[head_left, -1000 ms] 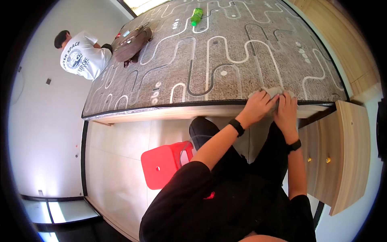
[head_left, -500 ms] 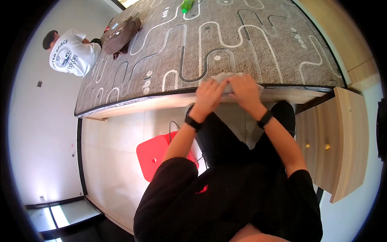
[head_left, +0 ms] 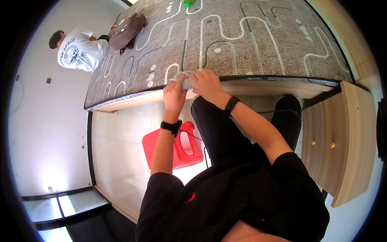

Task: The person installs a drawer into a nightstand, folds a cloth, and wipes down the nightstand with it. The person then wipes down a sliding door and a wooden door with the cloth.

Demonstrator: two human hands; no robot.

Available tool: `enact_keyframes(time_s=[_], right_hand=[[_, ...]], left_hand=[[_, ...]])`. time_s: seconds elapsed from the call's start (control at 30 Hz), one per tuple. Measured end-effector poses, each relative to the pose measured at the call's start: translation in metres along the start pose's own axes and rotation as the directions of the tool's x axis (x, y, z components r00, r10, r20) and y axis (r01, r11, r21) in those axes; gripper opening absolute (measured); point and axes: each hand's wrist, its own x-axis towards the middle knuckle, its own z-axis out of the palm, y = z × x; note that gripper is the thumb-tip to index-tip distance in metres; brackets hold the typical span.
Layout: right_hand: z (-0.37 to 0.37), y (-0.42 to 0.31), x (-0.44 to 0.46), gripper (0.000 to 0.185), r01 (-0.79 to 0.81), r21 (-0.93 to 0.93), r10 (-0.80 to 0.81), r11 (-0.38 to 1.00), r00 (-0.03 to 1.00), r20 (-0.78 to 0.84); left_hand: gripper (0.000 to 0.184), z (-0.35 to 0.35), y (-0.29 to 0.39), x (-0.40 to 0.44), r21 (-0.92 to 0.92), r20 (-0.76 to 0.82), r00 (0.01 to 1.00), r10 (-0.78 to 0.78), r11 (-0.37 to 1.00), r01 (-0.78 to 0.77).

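Observation:
Both hands meet at the front edge of a bed with a grey patterned mattress (head_left: 258,56). Between them is a crumpled pale grey cloth (head_left: 187,83), pressed against that edge. My left hand (head_left: 174,99) closes on the cloth's left part, with the fingers pointing up towards the mattress. From the right, my right hand (head_left: 207,85) grips the cloth, its fingertips close to my left fingers. Part of the cloth is hidden under the fingers. Each wrist wears a black band.
A red plastic stool (head_left: 155,145) stands on the tiled floor to my left, near a dark cable. A wooden drawer unit (head_left: 338,121) is at right. A person in a white shirt (head_left: 80,50) sits by the far left side, near a brown backpack (head_left: 128,34). A green bottle (head_left: 188,3) lies far back.
Both hands and the cloth have moved left along the mattress edge. The view has shifted slightly, and more of the red stool shows.

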Motion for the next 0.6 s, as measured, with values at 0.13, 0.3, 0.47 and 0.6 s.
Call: enact_keyframes(time_s=[0.13,0.3,0.47,0.6], right_hand=[[-0.050,0.030,-0.024,0.051,-0.031,-0.019,0.032,0.999,0.997,0.074],[-0.114,0.079,-0.069,0.054,-0.159,-0.145,0.172,0.977,0.981,0.084],[-0.169,0.101,-0.116,0.057,-0.304,-0.268,0.329,0.914,0.943,0.054],[-0.207,0.095,-0.138,0.052,-0.466,0.028,0.459,0.884,0.879,0.127]], left_hand=[[0.058,0.009,0.048,0.020,-0.104,0.043,0.995,0.088,0.991,-0.083],[0.059,0.048,0.124,0.047,-0.233,-0.066,0.976,0.206,0.948,-0.216],[0.058,0.053,0.184,0.058,-0.365,-0.060,0.938,0.342,0.867,-0.340],[0.050,0.051,0.190,0.048,-0.597,-0.079,0.939,0.334,0.739,-0.313]])
